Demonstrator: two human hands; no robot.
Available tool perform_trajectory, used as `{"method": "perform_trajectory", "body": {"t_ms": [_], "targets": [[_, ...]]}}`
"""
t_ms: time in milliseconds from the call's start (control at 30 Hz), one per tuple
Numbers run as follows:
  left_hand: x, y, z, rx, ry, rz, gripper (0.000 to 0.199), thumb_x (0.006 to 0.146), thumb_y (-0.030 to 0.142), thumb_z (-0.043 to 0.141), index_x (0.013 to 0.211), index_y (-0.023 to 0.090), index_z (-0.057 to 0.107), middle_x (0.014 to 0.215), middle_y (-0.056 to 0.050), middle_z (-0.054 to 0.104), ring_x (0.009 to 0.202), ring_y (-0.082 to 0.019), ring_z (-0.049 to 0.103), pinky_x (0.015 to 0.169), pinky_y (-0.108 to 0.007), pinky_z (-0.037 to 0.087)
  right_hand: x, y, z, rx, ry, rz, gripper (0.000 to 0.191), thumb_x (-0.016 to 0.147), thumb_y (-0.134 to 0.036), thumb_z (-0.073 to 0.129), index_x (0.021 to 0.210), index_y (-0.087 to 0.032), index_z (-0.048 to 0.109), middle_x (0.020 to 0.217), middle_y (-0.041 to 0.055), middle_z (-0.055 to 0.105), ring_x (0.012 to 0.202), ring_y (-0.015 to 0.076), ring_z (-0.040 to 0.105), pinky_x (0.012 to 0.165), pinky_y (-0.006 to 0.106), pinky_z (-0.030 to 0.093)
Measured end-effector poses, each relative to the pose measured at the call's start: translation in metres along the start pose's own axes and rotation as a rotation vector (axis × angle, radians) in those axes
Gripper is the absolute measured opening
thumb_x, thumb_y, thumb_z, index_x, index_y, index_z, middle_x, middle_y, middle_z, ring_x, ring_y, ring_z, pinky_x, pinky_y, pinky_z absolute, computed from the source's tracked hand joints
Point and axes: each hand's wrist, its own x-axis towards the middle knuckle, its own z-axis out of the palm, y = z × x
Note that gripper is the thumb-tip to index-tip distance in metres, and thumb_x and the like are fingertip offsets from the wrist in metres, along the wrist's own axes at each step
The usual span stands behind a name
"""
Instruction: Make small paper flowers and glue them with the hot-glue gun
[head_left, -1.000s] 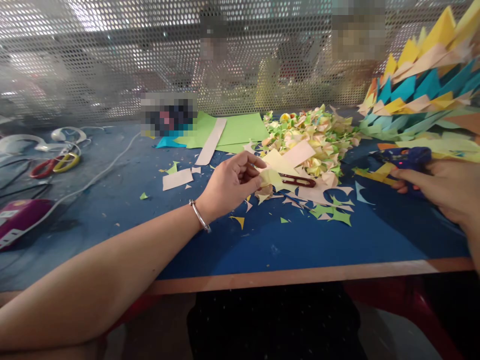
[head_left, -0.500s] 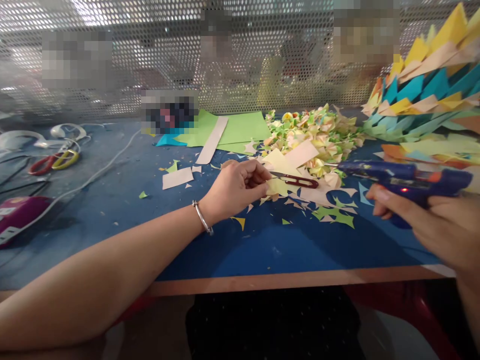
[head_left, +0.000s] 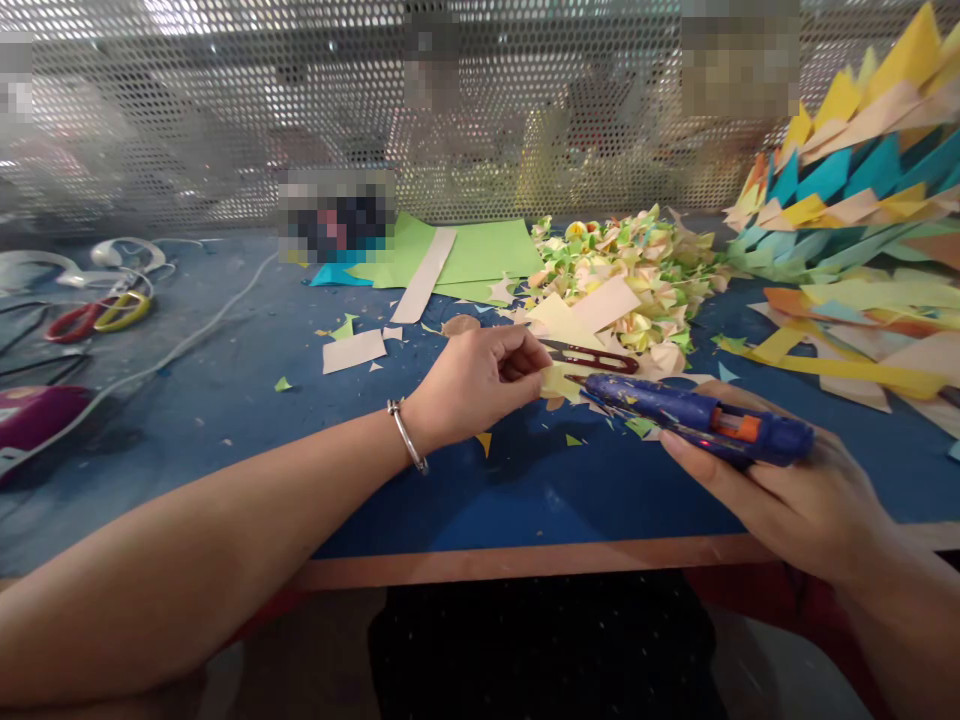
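**Over the blue tabletop (head_left: 465, 500): glue gun (head_left: 675, 405) at yellow paper piece (head_left: 559, 380)**

Left hand (head_left: 487, 385): thumb and fingertips are closed in a pinch on the yellow paper piece, low over the scraps. The gripped edge is hidden by the fingertips.

Right hand (head_left: 795, 490): closed around the grip of the blue glue gun, thumb along its near side. The other fingers are mostly concealed (trigger position cannot be determined). The nozzle points left, its tip at the yellow paper piece; contact cannot be confirmed.

Adjacent items: the dark red snips (head_left: 592, 358) lie just behind the nozzle, blade ends partly obscured near the left hand. Behind them, a pile of small folded paper pieces (head_left: 637, 275) stands beside the green sheets (head_left: 487, 250); overlap hides individual shapes. A pale strip (head_left: 425, 275) lies across the sheets.

Perimeter: the layered paper structure (head_left: 862, 170) is cut off at the right edge, the purple object (head_left: 37, 420) at the left. Red and yellow scissor handles (head_left: 97, 315) show; the blades are indistinct. Pixelated patches mask details at and behind the perforated panel (head_left: 225, 130).
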Motion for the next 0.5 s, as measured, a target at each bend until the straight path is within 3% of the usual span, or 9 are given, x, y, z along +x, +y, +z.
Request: {"method": "perform_trajectory", "body": {"t_ms": [200,500], "targets": [[-0.0005,0.0005,0.0002,0.036,-0.010,0.017,0.007,0.077,0.016,0.062,0.081,0.015,0.068,0.073,-0.003,0.069,0.063,-0.010,0.061,0.057,-0.020,0.050,-0.0001,-0.0019,0.0014,0.021,-0.021,0.025,0.014,0.094,-0.025,0.052,0.083,-0.029,0.044,0.072,-0.0031,0.056,0.065,0.0207,0.065,0.055,0.029,0.050],[0.0006,0.0030,-0.0007,0.059,-0.024,0.021,0.007,0.077,0.014,0.062,0.078,0.014,0.068,0.070,-0.002,0.068,0.060,-0.009,0.059,0.054,-0.019,0.048,0.0011,-0.0013,0.0030,0.019,-0.028,0.007,0.013,0.094,-0.024,0.051,0.085,-0.028,0.043,0.073,-0.0034,0.055,0.064,0.0195,0.063,0.056,0.029,0.050]]}}
